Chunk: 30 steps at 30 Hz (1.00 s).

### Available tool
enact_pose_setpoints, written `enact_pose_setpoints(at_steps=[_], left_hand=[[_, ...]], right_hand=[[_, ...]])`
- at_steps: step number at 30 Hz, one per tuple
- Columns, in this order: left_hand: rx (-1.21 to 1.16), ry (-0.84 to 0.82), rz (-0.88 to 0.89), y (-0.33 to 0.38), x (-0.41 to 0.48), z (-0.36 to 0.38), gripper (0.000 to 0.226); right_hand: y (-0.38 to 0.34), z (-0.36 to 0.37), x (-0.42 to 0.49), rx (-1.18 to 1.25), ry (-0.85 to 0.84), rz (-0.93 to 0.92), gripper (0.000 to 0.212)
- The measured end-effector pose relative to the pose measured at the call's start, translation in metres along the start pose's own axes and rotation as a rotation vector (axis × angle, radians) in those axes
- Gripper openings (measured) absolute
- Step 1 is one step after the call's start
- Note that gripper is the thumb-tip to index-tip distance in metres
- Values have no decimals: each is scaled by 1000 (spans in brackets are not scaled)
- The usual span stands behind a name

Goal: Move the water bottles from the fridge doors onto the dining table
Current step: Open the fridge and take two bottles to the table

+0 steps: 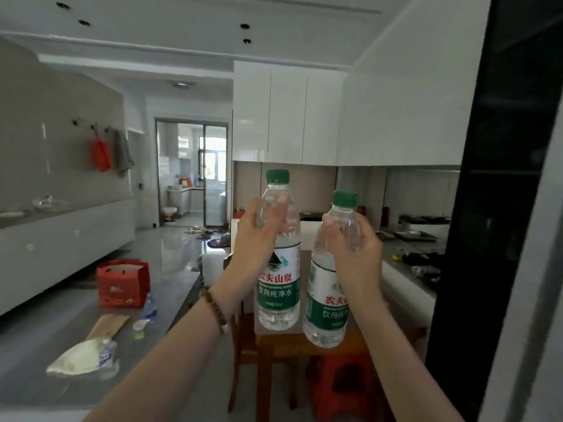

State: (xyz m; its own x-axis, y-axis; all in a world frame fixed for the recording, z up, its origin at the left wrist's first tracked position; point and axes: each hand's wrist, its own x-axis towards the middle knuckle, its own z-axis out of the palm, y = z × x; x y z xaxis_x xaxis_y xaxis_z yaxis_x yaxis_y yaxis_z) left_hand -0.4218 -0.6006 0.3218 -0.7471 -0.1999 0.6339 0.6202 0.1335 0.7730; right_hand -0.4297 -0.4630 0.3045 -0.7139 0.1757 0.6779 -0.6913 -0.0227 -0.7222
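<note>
Gripping one water bottle each, the left hand [259, 236] and right hand [356, 254] hold them upright. Left bottle [278, 269] sits higher than right bottle [327, 300].

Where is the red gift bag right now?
The red gift bag stands on the grey dining table at the head view's left, beside a small bottle.

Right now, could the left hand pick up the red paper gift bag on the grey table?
Probably not yet: the left hand is full, gripping a green-capped clear water bottle, though nothing blocks the red paper gift bag.
</note>
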Motion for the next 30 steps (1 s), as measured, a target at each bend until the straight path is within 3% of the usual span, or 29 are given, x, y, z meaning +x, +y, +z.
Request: enact_pose_setpoints(at_steps=[3,6,10,13,20,30], left_hand=[[46,-102,-9,-51,26,-20,10],[77,-130,-32,-107,49,-30,3],[39,-95,-52,-193,87,-28,6],[54,-113,-96,-266,119,-16,30],[147,-76,-281,-437,212,24,25],[187,-176,-446,-613,289,41,23]], right_hand=[[49,33,12,-11,-23,53,16],[101,53,29,-44,-29,89,15],[184,68,60,-66,-18,176,18],[254,76,88,-93,-22,213,19],[441,85,167,-175,-105,310,33],[628,119,254,-226,-265,445,27]])
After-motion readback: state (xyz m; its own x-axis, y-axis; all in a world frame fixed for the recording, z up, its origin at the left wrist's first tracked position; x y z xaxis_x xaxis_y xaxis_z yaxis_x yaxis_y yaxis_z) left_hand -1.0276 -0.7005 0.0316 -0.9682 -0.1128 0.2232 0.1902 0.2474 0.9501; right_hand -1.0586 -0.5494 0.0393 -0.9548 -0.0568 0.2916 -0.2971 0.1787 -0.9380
